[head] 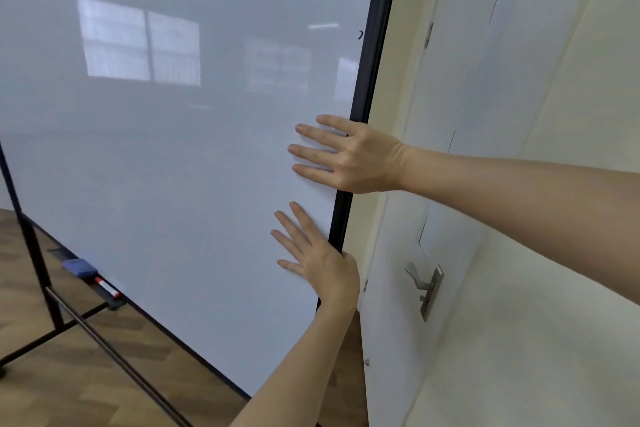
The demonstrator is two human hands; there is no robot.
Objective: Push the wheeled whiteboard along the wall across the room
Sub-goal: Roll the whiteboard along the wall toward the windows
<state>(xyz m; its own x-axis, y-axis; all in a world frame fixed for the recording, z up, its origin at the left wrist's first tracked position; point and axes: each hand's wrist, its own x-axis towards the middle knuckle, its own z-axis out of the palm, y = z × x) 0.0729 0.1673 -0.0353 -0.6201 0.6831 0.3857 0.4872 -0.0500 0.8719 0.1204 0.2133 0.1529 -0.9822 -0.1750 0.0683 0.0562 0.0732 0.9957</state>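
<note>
Whiteboard filled most of the view; its black right edge stood just beside a white door, leaving a narrow gap. Door handle projected near that edge. Left hand and right hand lay flat across the edge. Wooden floor lay open left of the stand leg.

On my right I see a pale cream wall with a white door set in it, its metal handle pointing left. The floor is brown wood-look planking laid at angles. Daylight seems soft and even; a window and ceiling lamps show only as faint reflections.
</note>
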